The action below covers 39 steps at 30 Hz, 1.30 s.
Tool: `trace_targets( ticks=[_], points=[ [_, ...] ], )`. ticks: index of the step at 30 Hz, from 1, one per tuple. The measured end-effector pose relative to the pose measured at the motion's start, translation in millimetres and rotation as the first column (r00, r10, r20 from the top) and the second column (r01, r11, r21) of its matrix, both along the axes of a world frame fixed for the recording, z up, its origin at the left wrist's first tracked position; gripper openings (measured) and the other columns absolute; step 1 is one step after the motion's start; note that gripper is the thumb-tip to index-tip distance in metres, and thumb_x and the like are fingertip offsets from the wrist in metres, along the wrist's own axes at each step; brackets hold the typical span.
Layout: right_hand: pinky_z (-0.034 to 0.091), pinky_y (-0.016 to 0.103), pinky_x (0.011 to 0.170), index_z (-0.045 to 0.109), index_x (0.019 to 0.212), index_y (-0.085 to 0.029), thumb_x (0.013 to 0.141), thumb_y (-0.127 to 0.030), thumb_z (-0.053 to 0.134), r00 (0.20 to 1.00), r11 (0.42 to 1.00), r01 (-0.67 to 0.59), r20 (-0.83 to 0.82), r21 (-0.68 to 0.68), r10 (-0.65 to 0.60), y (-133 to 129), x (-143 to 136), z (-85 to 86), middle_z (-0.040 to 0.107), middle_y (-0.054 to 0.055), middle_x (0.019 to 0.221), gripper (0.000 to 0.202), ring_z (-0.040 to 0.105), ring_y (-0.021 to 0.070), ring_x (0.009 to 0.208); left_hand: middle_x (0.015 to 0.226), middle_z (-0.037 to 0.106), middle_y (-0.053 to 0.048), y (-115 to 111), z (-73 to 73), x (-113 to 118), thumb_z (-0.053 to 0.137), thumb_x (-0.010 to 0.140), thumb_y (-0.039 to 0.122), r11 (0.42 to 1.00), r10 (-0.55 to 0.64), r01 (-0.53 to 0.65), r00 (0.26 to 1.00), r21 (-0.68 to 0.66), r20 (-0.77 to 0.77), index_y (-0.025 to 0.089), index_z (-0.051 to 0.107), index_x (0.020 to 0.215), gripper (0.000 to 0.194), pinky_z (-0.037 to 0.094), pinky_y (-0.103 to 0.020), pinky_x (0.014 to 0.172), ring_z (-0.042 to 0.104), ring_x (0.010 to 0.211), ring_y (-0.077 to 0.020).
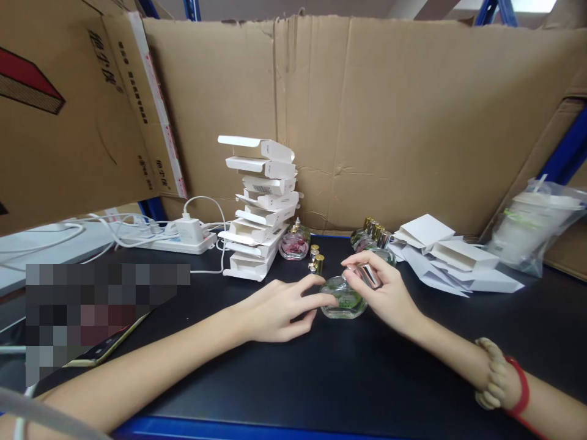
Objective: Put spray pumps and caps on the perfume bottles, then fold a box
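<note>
A round, clear glass perfume bottle point(345, 305) with green inside stands upright on the black table. My left hand point(282, 310) steadies it from the left, one finger across its front and another at its left edge. My right hand point(389, 293) pinches a shiny silver cap point(369, 275), tilted, close to the bottle's neck. Whether the cap touches the neck is hidden by the fingers. Just behind the bottle are small gold caps point(319, 263). Farther back, a pink perfume bottle point(294, 243) stands beside the boxes.
A tall stack of open white boxes point(263, 217) rises behind my left hand. Several gold-topped bottles point(368, 230) stand at the back, near folded white cartons point(458, 263). A bagged cup point(534, 226) is far right; a power strip point(197, 242) with cables lies left. Cardboard walls point(413, 122) enclose the table.
</note>
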State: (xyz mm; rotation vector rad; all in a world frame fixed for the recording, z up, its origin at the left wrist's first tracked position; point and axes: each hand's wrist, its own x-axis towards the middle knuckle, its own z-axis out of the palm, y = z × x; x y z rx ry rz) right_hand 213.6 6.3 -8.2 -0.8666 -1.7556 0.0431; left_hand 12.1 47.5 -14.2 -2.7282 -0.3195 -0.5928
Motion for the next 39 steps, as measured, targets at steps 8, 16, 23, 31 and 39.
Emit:
trace_targets(
  ticks=[8, 16, 23, 31, 39],
  points=[
    [0.047, 0.023, 0.058, 0.06, 0.082, -0.02, 0.077, -0.026, 0.055, 0.999, 0.999, 0.029, 0.045, 0.037, -0.03, 0.0, 1.7, -0.3, 0.062, 0.001, 0.074, 0.009, 0.057, 0.0121, 0.063, 0.116, 0.046, -0.006, 1.4, -0.9, -0.8, 0.034, 0.085, 0.02, 1.0, 0.008, -0.007, 1.0, 0.028, -0.026, 0.026, 0.041, 0.121, 0.037, 0.046, -0.02, 0.052, 0.05, 0.053, -0.0052],
    [0.046, 0.022, 0.057, 0.059, 0.086, -0.02, 0.08, -0.027, 0.053, 0.996, 1.0, -0.018, 0.087, -0.006, 0.018, 2.6, 3.6, -0.5, 0.061, 0.0, 0.075, 0.01, 0.056, 0.0107, 0.062, 0.12, 0.045, -0.005, 1.8, -1.2, -3.4, 0.035, 0.085, 0.02, 1.0, 0.009, -0.008, 0.999, 0.015, -0.033, 0.028, 0.038, 0.124, 0.039, 0.046, -0.02, 0.052, 0.051, 0.055, -0.0052],
    [0.043, 0.024, 0.056, 0.06, 0.095, -0.021, 0.086, -0.032, 0.047, 0.98, 0.999, -0.04, 0.193, 0.002, 0.039, 4.5, 8.1, 1.3, 0.058, 0.002, 0.077, 0.019, 0.053, 0.0123, 0.064, 0.12, 0.045, -0.005, 2.3, -1.4, -3.5, 0.035, 0.085, 0.019, 1.0, -0.002, 0.002, 1.0, 0.001, -0.02, 0.028, 0.039, 0.123, 0.039, 0.045, -0.019, 0.052, 0.048, 0.051, -0.0041],
    [0.042, 0.025, 0.059, 0.057, 0.103, -0.02, 0.086, -0.044, 0.043, 0.988, 0.994, -0.076, 0.125, -0.082, 0.086, 2.9, 7.9, 1.5, 0.056, 0.002, 0.078, 0.033, 0.05, 0.0118, 0.063, 0.119, 0.045, -0.004, 1.2, -0.4, -2.5, 0.036, 0.085, 0.019, 1.0, 0.002, -0.002, 1.0, 0.001, -0.027, 0.028, 0.039, 0.122, 0.039, 0.045, -0.019, 0.052, 0.049, 0.052, -0.0043],
    [0.04, 0.023, 0.055, 0.057, 0.094, -0.021, 0.086, -0.044, 0.044, 0.996, 0.994, -0.084, -0.022, -0.072, 0.083, 3.2, 7.5, -2.0, 0.056, 0.002, 0.08, 0.028, 0.053, 0.0127, 0.067, 0.12, 0.044, -0.006, -0.1, -0.5, -3.1, 0.034, 0.085, 0.021, 1.0, 0.021, -0.021, 0.999, 0.001, -0.047, 0.028, 0.039, 0.124, 0.04, 0.046, -0.019, 0.052, 0.049, 0.052, -0.0039]
  ],
)
